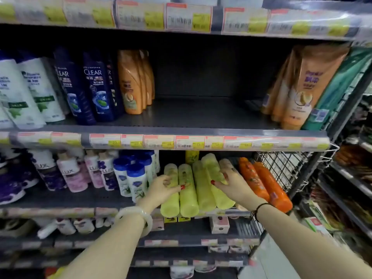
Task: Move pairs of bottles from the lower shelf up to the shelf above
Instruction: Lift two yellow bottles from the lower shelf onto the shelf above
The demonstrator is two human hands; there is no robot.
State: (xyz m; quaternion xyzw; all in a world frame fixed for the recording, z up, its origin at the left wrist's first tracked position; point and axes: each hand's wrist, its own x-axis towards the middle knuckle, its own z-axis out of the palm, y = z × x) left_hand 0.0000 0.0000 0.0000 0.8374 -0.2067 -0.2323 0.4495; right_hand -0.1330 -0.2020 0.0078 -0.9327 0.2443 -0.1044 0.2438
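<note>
Dark grey metal store shelving (201, 115) with a bare gap on the upper level, and on the lower shelf (100, 198) my yellow-green plastic bottles (189, 198) lean back, bases towards me, left hand (161, 190) pinching one, right hand (231, 186) curled around another, both arms stretched forward.

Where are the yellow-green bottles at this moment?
The yellow-green bottles lie on the lower shelf at centre, between the blue-capped white bottles and the orange bottles, under both hands.
</note>
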